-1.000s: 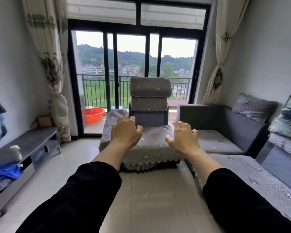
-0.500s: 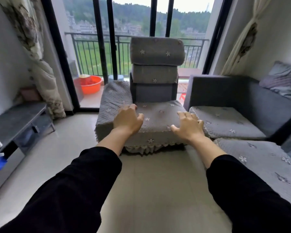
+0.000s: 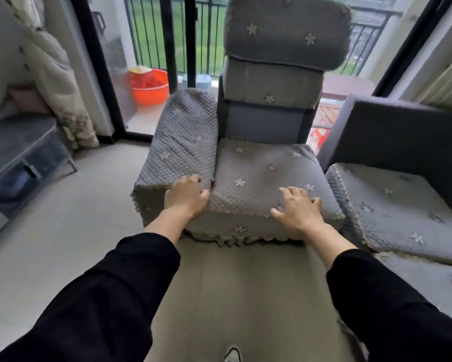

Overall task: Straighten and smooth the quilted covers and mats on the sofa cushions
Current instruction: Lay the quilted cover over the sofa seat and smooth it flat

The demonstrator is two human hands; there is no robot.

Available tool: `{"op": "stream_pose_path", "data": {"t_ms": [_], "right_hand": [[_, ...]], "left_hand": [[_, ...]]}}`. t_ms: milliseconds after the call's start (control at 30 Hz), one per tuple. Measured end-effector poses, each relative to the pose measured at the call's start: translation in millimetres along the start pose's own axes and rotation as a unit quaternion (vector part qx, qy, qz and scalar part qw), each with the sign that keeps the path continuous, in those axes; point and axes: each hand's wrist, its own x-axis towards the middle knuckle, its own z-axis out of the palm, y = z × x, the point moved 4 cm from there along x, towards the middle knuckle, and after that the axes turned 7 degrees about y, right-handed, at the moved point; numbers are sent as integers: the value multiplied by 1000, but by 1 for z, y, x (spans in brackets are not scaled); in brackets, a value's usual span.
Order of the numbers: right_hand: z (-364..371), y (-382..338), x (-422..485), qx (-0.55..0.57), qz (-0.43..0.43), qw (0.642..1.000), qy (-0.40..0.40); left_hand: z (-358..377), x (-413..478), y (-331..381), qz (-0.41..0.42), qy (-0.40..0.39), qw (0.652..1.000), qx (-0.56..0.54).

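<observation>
Grip of the left hand (image 3: 187,195): fingers bent at the seam where the armrest cover (image 3: 177,147) meets the quilted seat cover (image 3: 258,176), thumb on the seat cover's front edge. Whether it pinches cloth I cannot tell. The right hand (image 3: 296,207) lies wide, fingers spread on the seat cover's front right corner, holding nothing. The seat cover is grey with small white flowers, its scalloped hem hanging over the front. Around the room, from the left: a low grey stand (image 3: 15,147), a patterned curtain (image 3: 55,74), an orange basin (image 3: 149,86) beyond the glass door, two cushions (image 3: 285,35) stacked on the sofa back, then a second sofa section with its own flowered quilted mat (image 3: 392,205). Pale tile floor (image 3: 62,244) lies underneath.
</observation>
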Motion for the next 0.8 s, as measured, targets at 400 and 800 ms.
{"op": "stream_pose_path", "data": {"t_ms": [400, 800], "right_hand": [[149, -42, 272, -4, -123, 983, -134], [406, -78, 431, 9, -120, 953, -277]], "left_hand": [[160, 213, -91, -212, -68, 975, -21], [402, 293, -215, -436, -148, 885, -73]]}}
